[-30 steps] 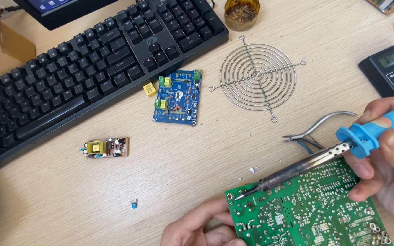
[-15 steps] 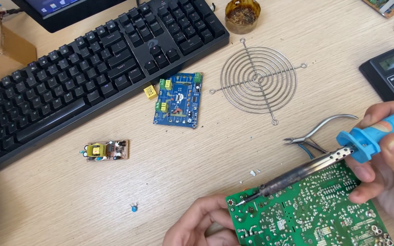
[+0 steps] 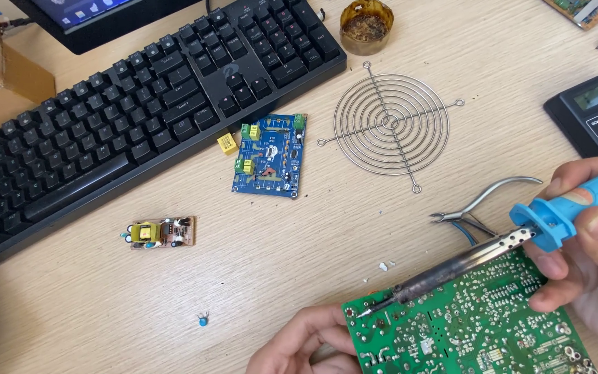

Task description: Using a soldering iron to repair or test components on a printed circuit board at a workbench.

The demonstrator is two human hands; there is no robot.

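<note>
Soldering iron [image 3: 493, 260] at four o'clock: our right hand [image 3: 590, 242] pinches its blue handle, safest there. Left hand [image 3: 306, 343] steadies the stiff, light green board [image 3: 465, 325]; its grip is hidden.

At the near edge of the table [image 3: 299, 228] lies a large circuit board [image 3: 472, 325], solder side up, with the left hand [image 3: 302, 343] touching its left edge. The right hand [image 3: 586, 253] at the right grips a soldering iron [image 3: 479, 256] that slants down-left over the board, its tip resting on the board's left corner. Just behind the iron lie pliers [image 3: 482, 204]. Farther back sits a wire fan guard [image 3: 390, 125], with a small circuit board [image 3: 269, 156] to its left and a multimeter [image 3: 593, 111] to its right. A keyboard [image 3: 126, 118] runs along the far left, a monitor [image 3: 98, 17] behind it. A tiny power board [image 3: 162, 232] lies in front of the keyboard, a loose capacitor [image 3: 203, 319] nearer still. A flux tin [image 3: 365, 24] stands behind the guard.
</note>
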